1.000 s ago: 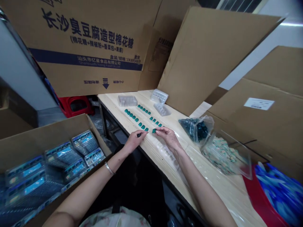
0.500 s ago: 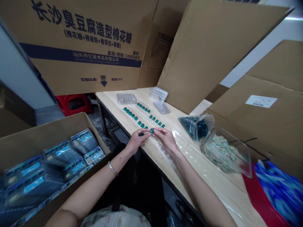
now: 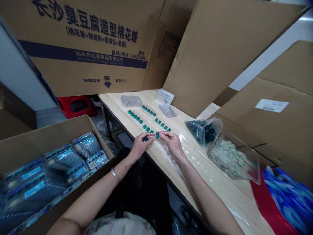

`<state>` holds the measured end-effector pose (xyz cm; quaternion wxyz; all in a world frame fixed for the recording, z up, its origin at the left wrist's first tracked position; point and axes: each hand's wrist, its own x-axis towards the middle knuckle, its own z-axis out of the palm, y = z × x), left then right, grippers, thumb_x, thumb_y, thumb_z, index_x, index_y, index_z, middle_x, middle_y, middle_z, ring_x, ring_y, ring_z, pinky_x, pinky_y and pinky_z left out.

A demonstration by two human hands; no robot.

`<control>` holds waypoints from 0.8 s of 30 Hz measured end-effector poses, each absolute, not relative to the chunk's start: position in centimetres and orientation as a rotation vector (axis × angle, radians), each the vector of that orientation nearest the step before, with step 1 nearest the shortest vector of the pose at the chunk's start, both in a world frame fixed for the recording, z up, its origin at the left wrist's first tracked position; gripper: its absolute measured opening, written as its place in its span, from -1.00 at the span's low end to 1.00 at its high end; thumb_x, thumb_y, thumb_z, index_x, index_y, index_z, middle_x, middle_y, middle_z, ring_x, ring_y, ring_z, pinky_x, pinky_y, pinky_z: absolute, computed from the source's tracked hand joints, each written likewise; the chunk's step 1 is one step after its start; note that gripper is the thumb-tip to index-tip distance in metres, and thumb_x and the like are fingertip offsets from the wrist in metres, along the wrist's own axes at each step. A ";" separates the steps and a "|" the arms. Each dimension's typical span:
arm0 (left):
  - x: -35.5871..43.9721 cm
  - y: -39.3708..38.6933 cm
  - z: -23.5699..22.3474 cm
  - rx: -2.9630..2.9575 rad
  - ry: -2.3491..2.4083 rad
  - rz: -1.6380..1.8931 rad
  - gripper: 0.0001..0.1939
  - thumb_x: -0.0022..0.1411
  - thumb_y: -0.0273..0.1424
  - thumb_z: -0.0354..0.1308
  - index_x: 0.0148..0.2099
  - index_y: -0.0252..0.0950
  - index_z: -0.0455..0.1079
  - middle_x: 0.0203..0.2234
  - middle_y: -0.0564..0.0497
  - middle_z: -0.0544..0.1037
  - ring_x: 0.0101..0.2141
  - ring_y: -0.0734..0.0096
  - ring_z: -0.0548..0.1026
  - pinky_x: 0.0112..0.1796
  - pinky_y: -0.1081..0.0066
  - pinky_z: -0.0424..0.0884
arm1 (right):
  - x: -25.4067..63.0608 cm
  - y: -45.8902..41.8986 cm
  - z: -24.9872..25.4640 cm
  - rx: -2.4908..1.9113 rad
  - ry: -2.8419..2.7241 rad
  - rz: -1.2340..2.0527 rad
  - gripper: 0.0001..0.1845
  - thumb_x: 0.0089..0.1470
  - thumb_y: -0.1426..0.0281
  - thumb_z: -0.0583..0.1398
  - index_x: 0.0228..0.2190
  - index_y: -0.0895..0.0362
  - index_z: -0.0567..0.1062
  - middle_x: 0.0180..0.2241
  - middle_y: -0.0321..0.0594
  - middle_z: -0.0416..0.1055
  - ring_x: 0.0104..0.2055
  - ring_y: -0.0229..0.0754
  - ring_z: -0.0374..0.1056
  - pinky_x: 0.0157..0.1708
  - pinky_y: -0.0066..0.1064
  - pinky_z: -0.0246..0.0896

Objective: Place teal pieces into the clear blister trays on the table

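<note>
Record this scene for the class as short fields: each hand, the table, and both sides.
Left hand: curled round a dark item, close to the green piece
Right hand: pinching a green piece
Table: rows of green pieces, clear plastic tray
Right side: bag of dark contents, clear bin of pale pieces
Left side: open carton of stacked packs, red stool

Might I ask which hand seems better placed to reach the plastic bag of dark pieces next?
Probably the right hand: it is closer to the plastic bag, while the left hand lies farther off. The right does pinch a green piece, though.
</note>
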<state>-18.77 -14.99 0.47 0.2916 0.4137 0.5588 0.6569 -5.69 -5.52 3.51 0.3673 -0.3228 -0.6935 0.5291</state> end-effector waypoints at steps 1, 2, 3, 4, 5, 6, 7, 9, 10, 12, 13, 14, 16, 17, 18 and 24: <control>-19.1 -14.9 0.2 1.188 1.556 1.731 -0.77 0.09 -0.25 0.15 -0.26 -0.28 0.49 -0.46 0.05 0.52 -0.46 0.47 0.43 -0.37 0.47 0.33 | -5.6 -5.1 3.7 -0.821 -1.843 1.260 -0.78 -0.13 0.24 0.29 -0.41 0.10 0.56 -0.35 -0.21 0.50 -0.36 -0.20 0.41 -0.25 -0.31 0.31; -19.5 -14.8 -0.1 1.275 1.623 1.704 -0.79 0.12 -0.28 0.13 -0.27 -0.28 0.49 -0.41 0.02 0.55 -0.39 0.42 0.46 -0.29 0.44 0.34 | -5.6 -4.6 3.9 -0.798 -1.915 1.147 -0.80 -0.12 0.24 0.28 -0.43 0.09 0.57 -0.35 -0.20 0.50 -0.34 -0.18 0.40 -0.24 -0.31 0.31; -19.8 -14.8 -0.4 1.363 1.686 1.669 -0.80 0.13 -0.30 0.11 -0.29 -0.28 0.50 -0.37 0.00 0.57 -0.33 0.38 0.48 -0.23 0.42 0.33 | -5.5 -4.1 4.0 -0.765 -1.989 1.033 -0.82 -0.11 0.25 0.28 -0.45 0.09 0.57 -0.36 -0.18 0.49 -0.31 -0.16 0.40 -0.23 -0.30 0.30; -20.0 -14.7 -0.6 1.446 1.742 1.622 -0.80 0.15 -0.31 0.09 -0.29 -0.27 0.50 -0.34 -0.02 0.58 -0.29 0.35 0.49 -0.19 0.40 0.33 | -5.6 -3.6 3.9 -0.726 -2.066 0.934 -0.84 -0.09 0.26 0.27 -0.47 0.09 0.57 -0.37 -0.17 0.48 -0.30 -0.15 0.39 -0.22 -0.30 0.29; -20.2 -14.6 -0.9 1.523 1.791 1.563 -0.79 0.17 -0.32 0.06 -0.27 -0.26 0.50 -0.30 -0.04 0.58 -0.27 0.33 0.49 -0.18 0.39 0.33 | -5.7 -3.1 3.8 -0.687 -2.137 0.853 -0.85 -0.06 0.27 0.25 -0.48 0.09 0.57 -0.39 -0.16 0.47 -0.29 -0.14 0.39 -0.23 -0.30 0.29; -20.3 -14.5 -1.1 1.590 1.837 1.494 -0.78 0.19 -0.32 0.04 -0.24 -0.25 0.50 -0.28 -0.05 0.58 -0.25 0.31 0.50 -0.17 0.38 0.33 | -5.9 -2.6 3.5 -0.650 -2.205 0.796 -0.85 -0.03 0.29 0.23 -0.47 0.09 0.57 -0.39 -0.15 0.47 -0.30 -0.14 0.38 -0.24 -0.30 0.29; -20.3 -14.4 -1.2 1.648 1.881 1.417 -0.77 0.20 -0.32 0.02 -0.21 -0.23 0.49 -0.26 -0.05 0.57 -0.23 0.29 0.49 -0.17 0.37 0.32 | -6.1 -2.2 3.1 -0.617 -2.267 0.751 -0.85 0.00 0.31 0.21 -0.45 0.10 0.57 -0.40 -0.14 0.46 -0.32 -0.15 0.38 -0.25 -0.30 0.29; -20.2 -14.3 -1.4 1.731 1.967 1.257 -0.76 0.22 -0.32 0.01 -0.21 -0.22 0.49 -0.26 -0.06 0.57 -0.23 0.27 0.49 -0.19 0.36 0.32 | -6.5 -1.6 2.3 -0.549 -2.374 0.684 -0.84 0.05 0.34 0.18 -0.42 0.11 0.56 -0.40 -0.14 0.45 -0.32 -0.16 0.38 -0.27 -0.32 0.28; -20.1 -14.3 -1.4 1.756 2.007 1.186 -0.76 0.22 -0.32 0.00 -0.22 -0.21 0.50 -0.28 -0.07 0.57 -0.24 0.27 0.49 -0.20 0.37 0.32 | -6.7 -1.3 1.9 -0.519 -2.415 0.657 -0.83 0.06 0.36 0.16 -0.40 0.12 0.56 -0.40 -0.14 0.45 -0.32 -0.17 0.38 -0.28 -0.34 0.28; -20.0 -14.3 -1.4 1.783 2.068 1.080 -0.76 0.22 -0.33 -0.01 -0.26 -0.22 0.50 -0.32 -0.08 0.57 -0.26 0.28 0.50 -0.23 0.40 0.32 | -7.0 -1.0 1.3 -0.471 -2.483 0.604 -0.82 0.08 0.38 0.15 -0.38 0.12 0.56 -0.39 -0.14 0.45 -0.31 -0.18 0.37 -0.28 -0.37 0.27; -19.9 -14.3 -1.3 1.792 2.088 1.038 -0.75 0.23 -0.33 -0.01 -0.26 -0.22 0.50 -0.33 -0.08 0.57 -0.27 0.29 0.50 -0.24 0.40 0.32 | -7.0 -0.8 1.1 -0.455 -2.508 0.581 -0.81 0.09 0.38 0.14 -0.37 0.12 0.56 -0.38 -0.14 0.45 -0.31 -0.19 0.37 -0.28 -0.38 0.26; -19.9 -14.3 -1.2 1.800 2.106 1.000 -0.74 0.24 -0.32 -0.03 -0.25 -0.22 0.50 -0.33 -0.09 0.57 -0.27 0.28 0.50 -0.25 0.40 0.32 | -7.1 -0.7 1.0 -0.440 -2.530 0.560 -0.81 0.09 0.38 0.13 -0.36 0.12 0.56 -0.36 -0.14 0.45 -0.30 -0.19 0.37 -0.27 -0.38 0.26; -19.9 -14.4 -1.0 1.820 2.131 0.921 -0.72 0.26 -0.31 -0.05 -0.23 -0.23 0.49 -0.31 -0.09 0.57 -0.26 0.28 0.50 -0.26 0.41 0.32 | -7.2 -0.5 0.8 -0.419 -2.565 0.534 -0.81 0.09 0.39 0.13 -0.34 0.12 0.56 -0.34 -0.14 0.45 -0.29 -0.20 0.38 -0.27 -0.39 0.26; -20.0 -14.4 -0.9 1.828 2.141 0.880 -0.70 0.27 -0.30 -0.07 -0.21 -0.23 0.49 -0.30 -0.09 0.57 -0.25 0.28 0.49 -0.26 0.41 0.31 | -7.2 -0.4 0.7 -0.409 -2.583 0.529 -0.81 0.09 0.40 0.13 -0.34 0.11 0.56 -0.33 -0.14 0.45 -0.29 -0.21 0.38 -0.27 -0.40 0.27; -20.0 -14.4 -0.8 1.833 2.149 0.842 -0.69 0.27 -0.30 -0.09 -0.20 -0.23 0.48 -0.29 -0.08 0.56 -0.24 0.29 0.49 -0.26 0.41 0.31 | -7.3 -0.4 0.6 -0.400 -2.600 0.524 -0.82 0.09 0.40 0.14 -0.35 0.11 0.56 -0.33 -0.14 0.46 -0.29 -0.21 0.38 -0.27 -0.40 0.27; -20.0 -14.4 -0.4 1.851 2.177 0.718 -0.66 0.30 -0.28 -0.15 -0.14 -0.21 0.45 -0.25 -0.06 0.56 -0.21 0.28 0.49 -0.25 0.39 0.31 | -7.6 -0.9 0.2 -0.434 -2.649 0.447 -0.81 0.08 0.46 0.13 -0.38 0.14 0.56 -0.36 -0.12 0.49 -0.29 -0.18 0.40 -0.27 -0.40 0.28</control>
